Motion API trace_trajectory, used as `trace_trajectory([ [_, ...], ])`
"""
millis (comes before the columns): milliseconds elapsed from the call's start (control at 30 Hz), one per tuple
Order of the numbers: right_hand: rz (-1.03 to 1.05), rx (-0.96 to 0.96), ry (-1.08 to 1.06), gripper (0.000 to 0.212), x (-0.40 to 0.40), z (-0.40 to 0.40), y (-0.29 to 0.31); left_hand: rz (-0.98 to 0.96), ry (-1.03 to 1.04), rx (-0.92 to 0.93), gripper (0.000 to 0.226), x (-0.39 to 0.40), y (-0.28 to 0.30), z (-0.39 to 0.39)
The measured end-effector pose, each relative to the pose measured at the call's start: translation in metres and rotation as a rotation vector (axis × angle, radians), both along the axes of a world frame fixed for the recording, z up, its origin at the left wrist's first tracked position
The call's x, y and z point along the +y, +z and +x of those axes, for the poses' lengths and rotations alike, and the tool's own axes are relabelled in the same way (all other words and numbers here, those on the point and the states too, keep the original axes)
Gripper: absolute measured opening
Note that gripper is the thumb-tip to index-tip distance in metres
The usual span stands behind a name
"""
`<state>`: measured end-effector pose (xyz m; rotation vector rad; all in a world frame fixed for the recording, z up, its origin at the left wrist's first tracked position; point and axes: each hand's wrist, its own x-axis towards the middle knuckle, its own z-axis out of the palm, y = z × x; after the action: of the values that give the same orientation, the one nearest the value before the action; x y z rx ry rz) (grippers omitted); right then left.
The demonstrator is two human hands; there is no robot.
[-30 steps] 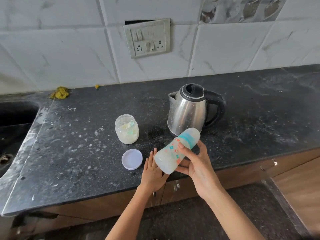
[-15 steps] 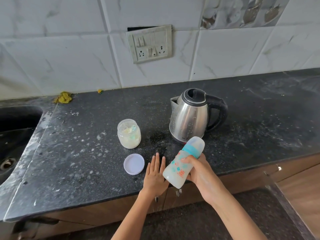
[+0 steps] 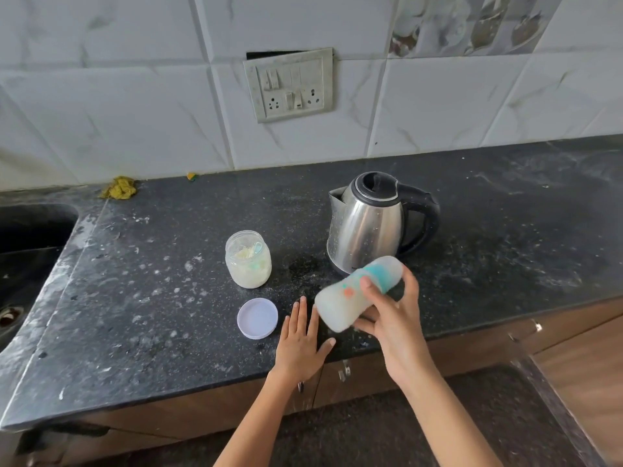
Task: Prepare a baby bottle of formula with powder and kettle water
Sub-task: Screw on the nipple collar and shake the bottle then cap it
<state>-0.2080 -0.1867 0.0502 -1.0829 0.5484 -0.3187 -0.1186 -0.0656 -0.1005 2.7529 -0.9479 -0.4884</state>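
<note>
My right hand (image 3: pixel 394 318) grips a capped baby bottle (image 3: pixel 340 298) with a teal collar, tilted almost on its side above the counter's front edge; it looks blurred and holds whitish liquid. My left hand (image 3: pixel 301 345) lies flat on the dark counter (image 3: pixel 135 315), fingers straight, just left of the bottle's base. An open jar of formula powder (image 3: pixel 248 259) with a scoop inside stands to the left, and its white lid (image 3: pixel 257 318) lies in front of it. The steel kettle (image 3: pixel 365 227) with a black handle stands behind the bottle, lid closed.
A dark sink (image 3: pixel 23 237) is set in the counter at far left. A yellow scrubber (image 3: pixel 118 187) lies by the tiled wall. A switch and socket plate (image 3: pixel 290 84) hangs above the kettle. Wooden cabinet fronts (image 3: pixel 573 338) run below the counter.
The bottle has swung from steeply tilted to nearly horizontal in my right hand, and it is blurred now. My left hand stays flat on the counter.
</note>
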Motion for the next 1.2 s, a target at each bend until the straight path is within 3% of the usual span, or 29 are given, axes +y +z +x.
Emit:
trace_trajectory([
  [33,0.003,-0.005,-0.027,0.067,0.001,0.000,-0.001,0.019,0.010,0.005,0.074,0.001,-0.003,0.000],
  [100,-0.036,0.025,0.115,0.070,0.007,-0.002,-0.001,0.075,-0.037,-0.114,0.075,0.003,-0.004,0.001],
  [167,-0.049,0.043,0.205,0.073,0.013,-0.006,0.002,0.145,-0.079,-0.092,0.073,0.003,-0.002,-0.001],
  [267,0.001,-0.010,-0.018,0.069,0.006,0.000,-0.004,0.031,0.005,-0.022,0.076,0.002,-0.004,0.000],
  [433,-0.078,0.054,0.170,0.078,0.005,-0.002,0.004,0.039,-0.013,-0.072,0.076,0.001,-0.009,0.003],
  [533,-0.028,0.005,-0.024,0.072,-0.006,0.004,0.001,0.036,-0.017,-0.042,0.085,0.001,-0.005,-0.001],
  [600,-0.037,0.036,0.030,0.073,-0.009,0.005,0.004,0.022,-0.001,-0.025,0.090,0.000,0.000,-0.003],
  [667,-0.079,0.087,0.193,0.076,-0.008,0.003,0.008,0.048,0.013,-0.026,0.079,0.001,0.001,0.000],
  [733,-0.094,0.077,0.160,0.074,-0.009,0.004,0.010,0.038,0.045,-0.006,0.069,-0.001,-0.001,0.000],
  [833,-0.007,0.034,-0.065,0.066,-0.014,0.010,0.005,0.020,0.039,-0.007,0.080,0.000,0.001,-0.002],
  [967,-0.067,0.082,0.177,0.075,-0.004,0.008,0.008,0.064,0.045,-0.039,0.081,-0.002,-0.007,0.001],
  [1100,0.036,0.005,-0.040,0.065,-0.009,0.013,0.004,0.043,-0.003,-0.015,0.105,0.000,-0.002,0.001],
  [1200,-0.021,0.038,0.126,0.068,0.000,0.009,0.004,-0.078,0.067,0.022,0.084,0.001,-0.002,-0.001],
])
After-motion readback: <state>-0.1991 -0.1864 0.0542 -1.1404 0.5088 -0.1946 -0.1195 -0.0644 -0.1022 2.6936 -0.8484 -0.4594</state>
